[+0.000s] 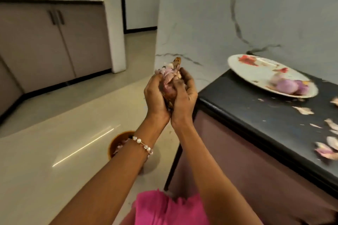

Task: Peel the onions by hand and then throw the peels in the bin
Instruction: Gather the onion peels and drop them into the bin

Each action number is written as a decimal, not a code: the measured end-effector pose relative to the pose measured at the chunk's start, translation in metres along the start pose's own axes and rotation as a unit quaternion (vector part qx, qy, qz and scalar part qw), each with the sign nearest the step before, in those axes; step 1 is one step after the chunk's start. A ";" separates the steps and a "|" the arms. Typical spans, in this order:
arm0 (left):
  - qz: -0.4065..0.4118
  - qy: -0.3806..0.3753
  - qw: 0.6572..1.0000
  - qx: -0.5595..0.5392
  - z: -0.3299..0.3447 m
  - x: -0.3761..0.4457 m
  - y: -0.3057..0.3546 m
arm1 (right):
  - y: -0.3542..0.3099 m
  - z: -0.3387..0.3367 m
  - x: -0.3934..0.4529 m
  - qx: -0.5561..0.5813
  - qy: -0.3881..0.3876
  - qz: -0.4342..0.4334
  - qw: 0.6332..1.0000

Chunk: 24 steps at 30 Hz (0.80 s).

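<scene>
My left hand [156, 95] and my right hand [186, 95] are cupped together around a bunch of pink and brown onion peels [170, 78], held out over the floor left of the counter. Peel tips stick out above the fingers. Below my left forearm a brown round bin [118, 141] stands on the floor with peels inside, partly hidden by the arm. A white plate [256, 73] on the black counter holds peeled purple onions [287, 86]. Loose peels [327, 147] lie on the counter at the right.
The black counter [247, 107] tops a mauve cabinet at the right, against a marble wall. Glossy cream floor tiles spread to the left. Grey cabinets [54, 45] line the far left wall. Pink clothing shows at the bottom edge.
</scene>
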State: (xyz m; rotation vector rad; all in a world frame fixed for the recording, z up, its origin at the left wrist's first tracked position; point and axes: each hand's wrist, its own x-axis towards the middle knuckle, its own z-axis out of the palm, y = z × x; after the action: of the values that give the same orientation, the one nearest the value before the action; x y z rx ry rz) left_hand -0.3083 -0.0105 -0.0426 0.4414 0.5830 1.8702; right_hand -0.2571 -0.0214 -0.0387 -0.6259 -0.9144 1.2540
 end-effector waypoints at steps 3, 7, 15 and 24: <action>-0.009 0.086 0.996 0.012 -0.064 0.015 -0.002 | 0.068 0.008 -0.004 -0.008 0.002 0.078 0.997; -0.063 0.192 0.979 0.002 -0.149 0.035 -0.022 | 0.162 0.001 -0.007 -0.054 0.033 0.171 0.983; -0.151 0.366 0.917 -0.047 -0.296 0.088 -0.092 | 0.319 -0.041 0.002 -0.119 0.110 0.376 0.912; -0.271 0.427 0.863 -0.022 -0.427 0.144 -0.141 | 0.442 -0.073 0.021 -0.058 0.159 0.558 0.812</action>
State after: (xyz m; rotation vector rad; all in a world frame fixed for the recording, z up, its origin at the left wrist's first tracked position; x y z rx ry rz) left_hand -0.4903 0.0876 -0.4668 -0.5936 1.1078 1.4455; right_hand -0.4239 0.1047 -0.4353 -1.5505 -0.2683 2.0313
